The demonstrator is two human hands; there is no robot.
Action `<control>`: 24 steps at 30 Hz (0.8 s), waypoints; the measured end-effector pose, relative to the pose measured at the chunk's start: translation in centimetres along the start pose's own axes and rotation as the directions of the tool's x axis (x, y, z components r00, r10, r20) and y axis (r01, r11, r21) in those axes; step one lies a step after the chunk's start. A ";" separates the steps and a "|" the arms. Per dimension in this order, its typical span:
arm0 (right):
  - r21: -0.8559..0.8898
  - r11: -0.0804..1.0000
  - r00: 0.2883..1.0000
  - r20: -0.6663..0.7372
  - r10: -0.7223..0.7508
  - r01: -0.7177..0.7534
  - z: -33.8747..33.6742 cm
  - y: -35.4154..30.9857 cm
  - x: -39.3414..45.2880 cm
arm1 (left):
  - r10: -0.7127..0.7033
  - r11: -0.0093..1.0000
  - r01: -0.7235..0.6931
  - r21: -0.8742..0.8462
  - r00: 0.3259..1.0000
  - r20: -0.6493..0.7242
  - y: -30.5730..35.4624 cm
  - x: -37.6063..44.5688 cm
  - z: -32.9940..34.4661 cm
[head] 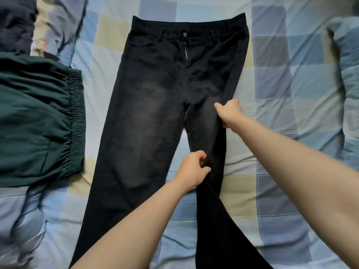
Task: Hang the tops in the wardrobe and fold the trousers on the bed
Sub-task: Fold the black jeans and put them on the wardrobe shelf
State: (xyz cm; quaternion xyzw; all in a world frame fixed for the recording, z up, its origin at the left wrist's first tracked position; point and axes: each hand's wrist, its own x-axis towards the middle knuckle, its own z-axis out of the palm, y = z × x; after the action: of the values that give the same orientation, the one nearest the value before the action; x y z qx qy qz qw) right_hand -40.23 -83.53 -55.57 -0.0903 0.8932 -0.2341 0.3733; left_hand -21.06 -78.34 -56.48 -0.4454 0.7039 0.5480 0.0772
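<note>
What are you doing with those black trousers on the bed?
A person is folding them. The black trousers lie flat on the checked bed cover, front up. Both hands grip one leg: the right hand near the thigh, the left hand lower down. Green trousers lie beside them.

Checked bed (291,74): black trousers (155,105), green trousers (35,121).
</note>
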 end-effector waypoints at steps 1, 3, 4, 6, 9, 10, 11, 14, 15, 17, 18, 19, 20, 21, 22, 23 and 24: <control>-0.045 0.999 0.999 -0.037 -0.016 0.014 0.0 -0.9 0.5 | 0.000 0.998 0.003 -0.058 0.999 0.047 -0.2 -0.4 -0.7; -0.104 0.987 0.983 -0.127 -0.133 0.120 1.2 -3.1 0.6 | -0.010 0.965 0.040 -0.261 0.993 0.114 -1.1 -1.5 -3.1; -0.116 0.971 0.964 -0.147 -0.224 0.208 2.3 -4.4 -0.1 | -0.026 0.928 0.076 -0.365 0.990 0.141 -1.8 -2.0 -4.8; -0.098 0.927 0.921 -0.117 -0.371 0.361 5.2 -7.6 -2.2 | -0.054 0.858 0.142 -0.494 0.981 0.188 -4.0 -3.4 -8.9; -0.013 0.876 0.876 -0.013 -0.482 0.482 10.4 -12.3 -4.8 | -0.111 0.744 0.208 -0.635 0.976 0.190 -8.9 -5.8 -15.9; -0.021 0.862 0.862 0.015 -0.506 0.506 11.9 -13.6 -5.5 | -0.155 0.695 0.227 -0.682 0.974 0.167 -10.5 -6.4 -17.9; -0.034 0.849 0.850 0.043 -0.525 0.527 14.2 -15.3 -5.9 | -0.207 0.657 0.233 -0.716 0.970 0.125 -12.8 -6.8 -20.2; -0.063 0.871 0.842 0.301 -0.448 0.487 19.4 -17.7 -5.9 | -0.368 0.644 0.268 -0.717 0.930 0.017 -18.1 -6.7 -23.3; -0.125 0.871 0.826 0.405 -0.393 0.475 21.1 -18.0 -5.7 | -0.421 0.662 0.300 -0.687 0.907 -0.011 -19.8 -6.4 -23.4; -0.363 0.747 0.790 0.509 -0.342 0.557 23.2 -17.5 -4.8 | -0.506 0.707 0.377 -0.599 0.861 -0.055 -22.1 -5.4 -22.5; -0.453 0.649 0.773 0.518 -0.367 0.611 23.8 -17.2 -4.3 | -0.525 0.723 0.403 -0.561 0.848 -0.068 -22.9 -4.9 -21.9; -0.503 0.560 0.747 0.531 -0.400 0.658 24.4 -16.8 -3.9 | -0.530 0.740 0.414 -0.530 0.844 -0.081 -23.7 -4.5 -21.5; -0.524 0.495 0.720 0.544 -0.431 0.693 24.4 -16.5 -3.3 | -0.522 0.758 0.409 -0.508 0.847 -0.096 -23.9 -4.2 -21.1; -0.538 0.427 0.687 0.559 -0.464 0.727 24.5 -16.2 -2.7 | -0.501 0.776 0.385 -0.499 0.858 -0.118 -24.2 -3.9 -20.9; -0.557 0.364 0.662 0.568 -0.488 0.746 24.1 -16.0 -2.2 | -0.467 0.793 0.350 -0.499 0.875 -0.129 -24.0 -3.7 -20.9; -0.580 0.290 0.637 0.587 -0.500 0.762 24.0 -16.0 -1.7 | -0.433 0.793 0.313 -0.523 0.894 -0.121 -24.0 -3.8 -20.8; -0.597 0.229 0.619 0.605 -0.500 0.768 23.9 -16.0 -1.4 | -0.397 0.791 0.280 -0.544 0.911 -0.109 -23.9 -3.9 -20.7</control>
State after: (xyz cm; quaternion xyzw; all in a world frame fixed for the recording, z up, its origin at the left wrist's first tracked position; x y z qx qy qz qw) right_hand -22.56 -105.41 -61.55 -0.6444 0.7060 0.0940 0.2782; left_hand 6.10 -93.71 -62.89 -0.6259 0.4427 0.6415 -0.0252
